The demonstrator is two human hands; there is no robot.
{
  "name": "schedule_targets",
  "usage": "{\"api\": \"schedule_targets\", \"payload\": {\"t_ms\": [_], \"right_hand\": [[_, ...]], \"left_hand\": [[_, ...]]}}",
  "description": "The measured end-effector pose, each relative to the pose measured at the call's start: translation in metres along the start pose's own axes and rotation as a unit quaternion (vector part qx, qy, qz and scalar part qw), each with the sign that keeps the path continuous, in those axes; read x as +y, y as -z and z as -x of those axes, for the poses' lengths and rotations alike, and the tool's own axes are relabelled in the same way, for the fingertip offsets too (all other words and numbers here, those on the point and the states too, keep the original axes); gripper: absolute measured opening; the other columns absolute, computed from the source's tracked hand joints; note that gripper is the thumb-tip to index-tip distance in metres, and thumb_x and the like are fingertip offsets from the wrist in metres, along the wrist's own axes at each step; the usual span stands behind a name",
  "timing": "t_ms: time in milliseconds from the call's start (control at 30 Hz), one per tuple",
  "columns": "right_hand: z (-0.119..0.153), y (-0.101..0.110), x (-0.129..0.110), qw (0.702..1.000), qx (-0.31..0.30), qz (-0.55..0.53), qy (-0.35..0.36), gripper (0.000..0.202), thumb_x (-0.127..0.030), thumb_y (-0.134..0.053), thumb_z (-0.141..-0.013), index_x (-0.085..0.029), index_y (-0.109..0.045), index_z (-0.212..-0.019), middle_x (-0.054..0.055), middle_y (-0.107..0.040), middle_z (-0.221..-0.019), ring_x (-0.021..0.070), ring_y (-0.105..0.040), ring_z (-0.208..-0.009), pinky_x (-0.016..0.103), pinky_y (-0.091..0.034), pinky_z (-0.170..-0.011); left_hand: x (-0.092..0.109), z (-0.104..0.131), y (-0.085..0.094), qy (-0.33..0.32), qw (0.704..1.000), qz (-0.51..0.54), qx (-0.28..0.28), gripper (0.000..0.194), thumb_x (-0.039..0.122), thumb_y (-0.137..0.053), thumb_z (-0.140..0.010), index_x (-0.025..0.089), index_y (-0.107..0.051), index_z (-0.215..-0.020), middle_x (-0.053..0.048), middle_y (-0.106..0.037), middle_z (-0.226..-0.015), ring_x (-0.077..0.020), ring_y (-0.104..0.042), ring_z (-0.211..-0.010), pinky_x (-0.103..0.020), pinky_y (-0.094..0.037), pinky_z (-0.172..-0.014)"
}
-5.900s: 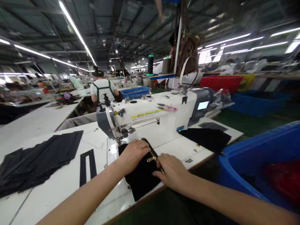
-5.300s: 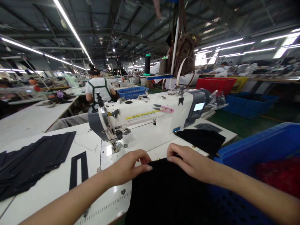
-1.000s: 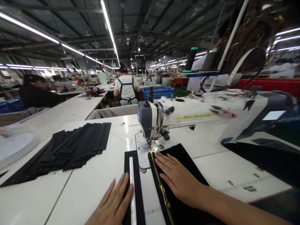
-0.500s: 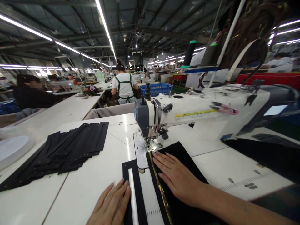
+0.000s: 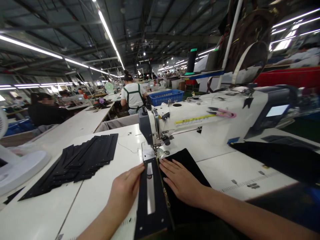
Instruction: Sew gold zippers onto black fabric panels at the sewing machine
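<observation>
Shifted forward and right since half a second ago, the slotted strip (image 5: 143,203) now lies alongside the brass zipper (image 5: 166,196), its far end just before the sewing machine's (image 5: 217,126) needle. Left hand (image 5: 127,186): wrist arched, fingers together, tips at the strip's left edge; I can't tell whether they pinch it. Right hand (image 5: 182,181): palm down, spread flat on black cloth (image 5: 191,166) beside the zipper, fingers pointing toward the needle, forearm slanting in from the right across the bench (image 5: 95,186).

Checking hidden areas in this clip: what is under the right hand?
Black fabric lies under the right hand, a gold zipper beside it; the patch directly beneath cannot be seen.
</observation>
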State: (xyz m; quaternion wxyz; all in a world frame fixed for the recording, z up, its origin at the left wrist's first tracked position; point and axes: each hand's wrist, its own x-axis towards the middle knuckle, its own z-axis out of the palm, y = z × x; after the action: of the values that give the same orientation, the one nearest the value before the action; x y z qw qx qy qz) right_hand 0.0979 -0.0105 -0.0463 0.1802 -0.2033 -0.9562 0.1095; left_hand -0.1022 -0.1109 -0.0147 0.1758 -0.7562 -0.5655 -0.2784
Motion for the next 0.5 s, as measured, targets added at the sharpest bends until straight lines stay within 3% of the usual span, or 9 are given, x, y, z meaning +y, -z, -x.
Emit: {"api": "schedule_targets", "payload": {"t_ms": [200,500], "right_hand": [[-0.001,0.005,0.002,0.999,-0.002,-0.026,0.020,0.046,-0.019,-0.038,-0.086,-0.018,-0.037,-0.133,0.009,-0.035,-0.139,0.0212,-0.031,-0.127,0.043,-0.026,-0.104],[-0.002,0.002,0.006,0.999,0.004,-0.037,0.011,0.051,-0.017,-0.037,-0.088,-0.016,-0.026,-0.138,0.010,-0.032,-0.140,0.0201,-0.028,-0.129,0.043,-0.024,-0.106]], "left_hand": [[0.015,-0.016,-0.037,-0.100,0.989,-0.055,-0.098,0.028,0.003,-0.036,-0.082,0.008,-0.060,-0.095,-0.015,-0.065,-0.101,-0.0222,-0.064,-0.091,-0.036,-0.055,-0.076],[0.003,-0.018,-0.038,-0.124,0.983,-0.042,-0.132,0.031,0.008,-0.029,-0.088,0.008,-0.057,-0.103,-0.014,-0.061,-0.110,-0.0224,-0.055,-0.107,-0.041,-0.047,-0.092]]}}
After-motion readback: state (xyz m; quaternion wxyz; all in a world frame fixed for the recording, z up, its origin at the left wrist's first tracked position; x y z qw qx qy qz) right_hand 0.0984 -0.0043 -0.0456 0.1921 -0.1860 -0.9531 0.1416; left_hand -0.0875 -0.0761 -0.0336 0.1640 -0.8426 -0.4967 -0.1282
